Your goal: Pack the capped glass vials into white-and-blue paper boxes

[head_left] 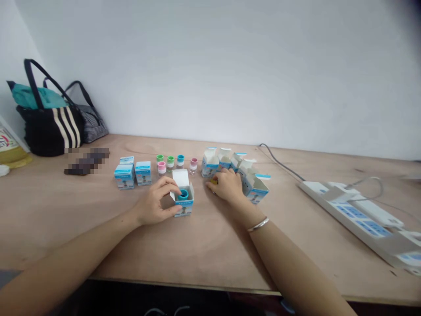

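My left hand (pixel 158 201) is closed around the side of a small blue-and-white carton (pixel 183 210) whose top flaps stand up. Inside that carton sits a small jar with a blue ring-shaped top (pixel 183 195). My right hand (pixel 228 184) is further right, against a group of open cartons (pixel 209 169), its fingers curled down. A small yellow thing (pixel 214 181) shows at its fingertips; the rest of it is hidden. Between and behind the hands stand several small clear jars with green, pink and blue tops, among them a pink-topped jar (pixel 193 165).
Closed cartons (pixel 144 173) stand at the left, near a pixelated dark object (pixel 88 161). Bags (pixel 52 127) and a bottle of yellow liquid (pixel 13 151) are at the far left. A white power strip (pixel 358 219) with plugs and cables lies on the right.
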A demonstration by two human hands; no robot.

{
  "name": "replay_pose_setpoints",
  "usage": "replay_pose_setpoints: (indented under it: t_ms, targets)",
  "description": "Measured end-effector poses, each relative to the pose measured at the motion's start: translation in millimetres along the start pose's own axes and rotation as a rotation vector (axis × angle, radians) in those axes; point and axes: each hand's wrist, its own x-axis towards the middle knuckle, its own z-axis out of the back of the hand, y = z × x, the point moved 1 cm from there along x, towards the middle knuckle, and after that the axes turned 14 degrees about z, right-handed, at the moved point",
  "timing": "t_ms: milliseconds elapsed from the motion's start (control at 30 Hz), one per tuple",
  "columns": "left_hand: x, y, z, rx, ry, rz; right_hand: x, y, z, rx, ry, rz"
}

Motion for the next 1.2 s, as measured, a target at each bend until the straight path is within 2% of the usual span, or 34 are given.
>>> replay_pose_setpoints:
  t_ms: [100, 200, 300, 400, 467, 533, 667, 867, 1033, 1200]
  targets:
    - [0, -1, 0.1, 0.008, 0.003, 0.007, 2, 3, -3, 0.034, 0.002, -0.027]
    - [-1, -1, 0.2, 0.008, -0.007, 0.005, 3, 3, -1, 0.15, -0.094, -0.067]
    - [-1, -1, 0.0, 0.007, -0.009, 0.0, 1, 7, 9, 0.494, -0.31, -0.104]
    - [0, 0, -0.1, 0.001, -0.001, -0.013, -5, 23, 26, 0.959, -0.485, -0.046]
    - [1, 1, -0.1, -0.007, 0.004, -0.013, -10, 39, 37, 1.18, -0.484, 0.054]
    - [1, 0, 0.0, -0.013, 0.01, -0.017, -15, 54, 46, 1.274, -0.462, 0.15]
    - [1, -1, 0.2, -0.022, 0.004, -0.022, -21, 70, 53, 1.248, -0.364, 0.279]
    - [1, 1, -0.2, -0.035, 0.011, -0.003, -20, 63, 52, 1.174, -0.344, 0.264]
    - [1, 2, -0.8, -0.034, -0.002, -0.013, -21, 63, 49, 1.07, -0.266, 0.31]
    - [1, 0, -0.7, -0.033, -0.002, -0.015, -22, 65, 46, 0.842, -0.386, 0.307]
